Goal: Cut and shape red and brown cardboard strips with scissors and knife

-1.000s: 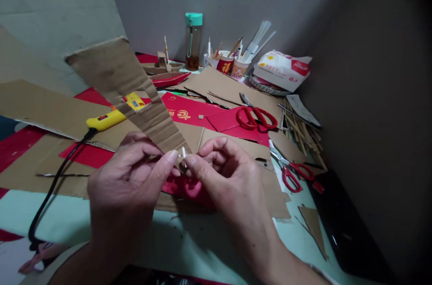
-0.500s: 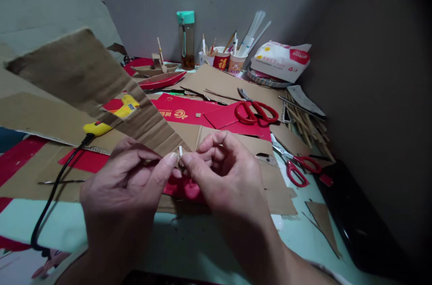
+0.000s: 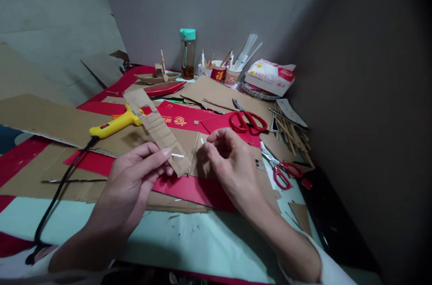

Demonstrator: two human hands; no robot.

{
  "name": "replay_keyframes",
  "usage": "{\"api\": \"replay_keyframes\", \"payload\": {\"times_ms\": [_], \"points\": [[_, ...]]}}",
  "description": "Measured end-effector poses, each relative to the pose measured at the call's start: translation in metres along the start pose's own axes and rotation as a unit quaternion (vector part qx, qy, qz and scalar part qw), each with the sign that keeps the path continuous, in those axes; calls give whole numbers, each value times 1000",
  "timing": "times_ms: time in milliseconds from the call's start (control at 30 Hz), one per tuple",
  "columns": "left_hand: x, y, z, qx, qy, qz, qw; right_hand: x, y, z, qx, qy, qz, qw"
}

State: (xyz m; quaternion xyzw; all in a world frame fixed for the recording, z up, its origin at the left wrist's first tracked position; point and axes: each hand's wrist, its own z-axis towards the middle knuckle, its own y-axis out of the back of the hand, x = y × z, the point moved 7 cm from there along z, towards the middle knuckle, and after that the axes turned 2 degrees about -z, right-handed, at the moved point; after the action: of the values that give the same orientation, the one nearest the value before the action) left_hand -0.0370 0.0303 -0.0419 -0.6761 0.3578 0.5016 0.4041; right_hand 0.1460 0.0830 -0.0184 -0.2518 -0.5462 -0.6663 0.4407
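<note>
Cardboard strip (image 3: 157, 128) sits pinched near its lower end in your left hand (image 3: 141, 172), a small white stick (image 3: 177, 155) lying across that end. It seems placed but not yet fixed. Your right hand (image 3: 229, 163) pinches a second white bit (image 3: 202, 140), just apart. The strip's long axis runs from 5 o'clock up to 11, toward the yellow glue gun (image 3: 114, 124).
</note>
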Motion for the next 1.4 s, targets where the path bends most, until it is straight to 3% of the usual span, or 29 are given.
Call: {"api": "replay_keyframes", "payload": {"times_ms": [233, 567, 733, 967, 1067, 1267, 1400], "points": [[10, -4, -3, 64, 71, -63, 993, -15, -5, 8, 29, 62, -153, 986], [22, -17, -7, 140, 92, -91, 982, -13, -11, 4, 31, 142, -155, 977], [20, -19, -6, 147, 89, -105, 980, -8, -3, 4, 11, 133, -132, 982], [13, -13, -6, 134, 75, -121, 981, 3, 9, 1, -4, 64, -84, 994], [13, -11, -6, 134, 71, -117, 981, 7, 6, -1, 27, 37, -30, 998], [8, -12, -8, 128, 49, -90, 986, 15, -21, -14, 166, 20, 93, 982], [8, -11, -7, 114, 35, -49, 992, 17, -28, -22, 186, 17, 107, 977]]}}
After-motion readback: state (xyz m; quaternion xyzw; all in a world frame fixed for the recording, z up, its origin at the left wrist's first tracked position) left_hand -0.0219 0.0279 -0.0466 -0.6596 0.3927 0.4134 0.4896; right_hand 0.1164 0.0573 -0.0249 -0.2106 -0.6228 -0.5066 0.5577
